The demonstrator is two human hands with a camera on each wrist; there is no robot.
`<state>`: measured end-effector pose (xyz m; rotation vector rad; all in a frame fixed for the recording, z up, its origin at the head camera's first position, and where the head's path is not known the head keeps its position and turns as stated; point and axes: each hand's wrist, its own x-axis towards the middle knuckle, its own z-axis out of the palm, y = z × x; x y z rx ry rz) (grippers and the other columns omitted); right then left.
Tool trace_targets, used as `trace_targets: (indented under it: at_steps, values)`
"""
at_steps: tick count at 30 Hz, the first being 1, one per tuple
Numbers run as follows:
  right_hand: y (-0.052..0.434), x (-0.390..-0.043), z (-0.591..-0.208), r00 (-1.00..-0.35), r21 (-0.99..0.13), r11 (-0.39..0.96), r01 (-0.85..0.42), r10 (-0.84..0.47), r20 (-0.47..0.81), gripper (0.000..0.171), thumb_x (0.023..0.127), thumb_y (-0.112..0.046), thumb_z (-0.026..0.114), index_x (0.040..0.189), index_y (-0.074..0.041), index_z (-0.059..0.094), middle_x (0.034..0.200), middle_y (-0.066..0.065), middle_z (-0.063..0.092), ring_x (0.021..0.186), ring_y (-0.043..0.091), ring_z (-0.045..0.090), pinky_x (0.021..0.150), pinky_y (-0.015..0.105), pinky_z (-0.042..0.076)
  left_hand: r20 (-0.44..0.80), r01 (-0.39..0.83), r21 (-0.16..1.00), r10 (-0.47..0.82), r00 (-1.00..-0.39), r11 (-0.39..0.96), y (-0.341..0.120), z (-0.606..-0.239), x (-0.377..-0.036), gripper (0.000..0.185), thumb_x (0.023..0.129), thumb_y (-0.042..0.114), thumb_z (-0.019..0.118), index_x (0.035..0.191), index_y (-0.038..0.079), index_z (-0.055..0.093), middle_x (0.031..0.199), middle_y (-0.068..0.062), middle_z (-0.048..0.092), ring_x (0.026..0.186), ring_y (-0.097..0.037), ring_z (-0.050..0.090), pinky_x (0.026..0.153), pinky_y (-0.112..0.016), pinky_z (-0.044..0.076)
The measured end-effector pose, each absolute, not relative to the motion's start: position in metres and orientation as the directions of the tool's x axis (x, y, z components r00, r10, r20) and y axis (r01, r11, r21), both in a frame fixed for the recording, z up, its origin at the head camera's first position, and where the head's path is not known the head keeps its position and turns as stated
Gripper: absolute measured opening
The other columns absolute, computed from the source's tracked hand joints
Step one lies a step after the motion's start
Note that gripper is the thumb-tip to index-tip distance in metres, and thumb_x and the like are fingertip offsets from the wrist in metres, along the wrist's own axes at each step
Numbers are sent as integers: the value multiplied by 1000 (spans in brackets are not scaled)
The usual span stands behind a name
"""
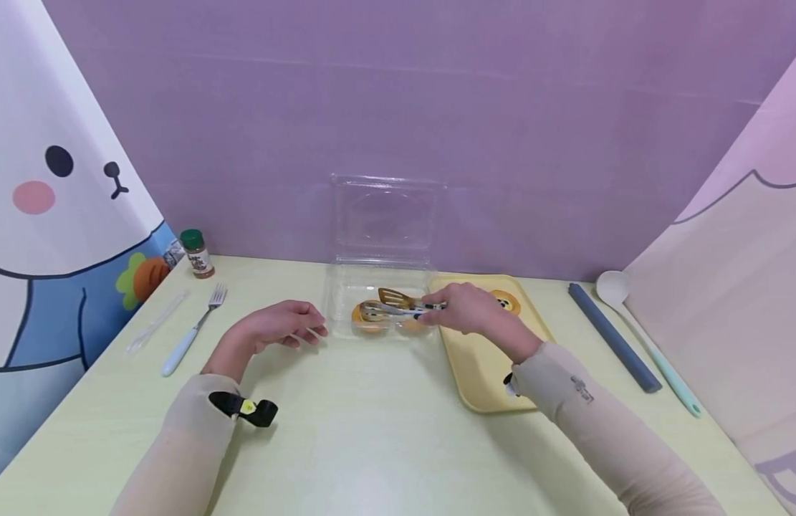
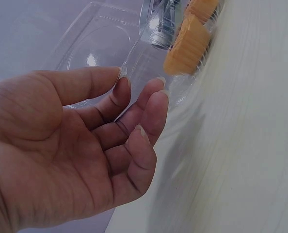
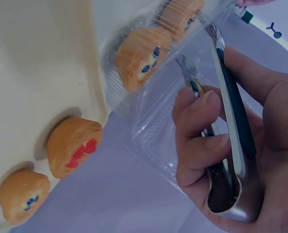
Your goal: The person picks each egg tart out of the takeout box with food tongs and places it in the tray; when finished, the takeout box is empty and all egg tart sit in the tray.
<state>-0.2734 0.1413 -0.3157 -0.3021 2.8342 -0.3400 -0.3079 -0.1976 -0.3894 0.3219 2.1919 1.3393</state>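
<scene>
My right hand (image 1: 465, 309) grips a pair of metal tongs (image 3: 235, 111) with dark green handle strips. Their arms stand apart, and a brown slotted end (image 1: 394, 297) and a silver end reach over the open clear plastic container (image 1: 343, 287). Two small orange cakes with dark face markings sit inside: one cake (image 3: 143, 58) nearer the tray, another (image 3: 180, 18) overlapped by the tong ends. At the container's near left corner is my left hand (image 2: 86, 141); thumb and forefinger tips pinch the plastic rim, other fingers loosely curled. The container's lid (image 1: 386, 218) stands upright behind.
On the yellow tray (image 1: 484, 369) lie a cake with red marking (image 3: 75, 147) and another with blue marking (image 3: 24, 196). A blue-grey bar (image 1: 613, 337) and a ladle (image 1: 649, 344) lie right. Left are a fork (image 1: 194, 331), a clear wrapper (image 1: 157, 321) and a green-capped jar (image 1: 198, 254).
</scene>
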Motion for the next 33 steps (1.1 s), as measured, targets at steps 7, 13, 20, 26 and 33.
trace_targets:
  at_steps: [7, 13, 20, 26, 33]
  values:
    - [135, -276, -311, -927, -224, 957, -184, -245, -284, 51, 96, -49, 62, 141, -27, 58, 140, 5, 62, 65, 27, 68, 56, 34, 45, -320, -71, 880, 476, -819, 469, -198, -390, -308, 28, 105, 26, 49, 117, 2, 58, 124, -12, 68, 104, -18, 67, 82, -33, 50]
    - [131, -279, -312, -920, -235, 957, -169, -239, -310, 50, 96, -49, 62, 141, -27, 59, 147, 2, 56, 61, 22, 64, 57, 34, 46, -318, -71, 884, 482, -816, 463, -197, -390, -307, 27, 105, 26, 50, 117, 2, 58, 125, -14, 67, 104, -18, 67, 81, -32, 50]
    - [127, -282, -307, -908, -234, 957, -171, -245, -341, 48, 95, -48, 63, 138, -27, 61, 127, 5, 68, 51, 16, 57, 53, 30, 44, -306, -57, 889, 497, -812, 454, -197, -390, -307, 28, 105, 26, 49, 117, 2, 57, 126, -15, 66, 104, -18, 67, 81, -32, 50]
    - [123, -286, -303, -884, -276, 940, -200, -295, -362, 39, 96, -42, 64, 132, -26, 67, 72, 5, 63, 41, 11, 46, 43, 25, 37, -303, -54, 889, 497, -813, 454, -198, -390, -307, 27, 105, 25, 49, 117, 2, 57, 126, -15, 67, 104, -18, 67, 81, -32, 49]
    - [119, -286, -302, -880, -294, 939, -182, -288, -377, 33, 96, -40, 65, 126, -27, 71, 85, -2, 71, 38, 10, 41, 40, 24, 34, -305, -60, 891, 496, -813, 450, -197, -390, -306, 28, 106, 25, 49, 118, 2, 57, 126, -15, 67, 105, -19, 67, 81, -32, 50]
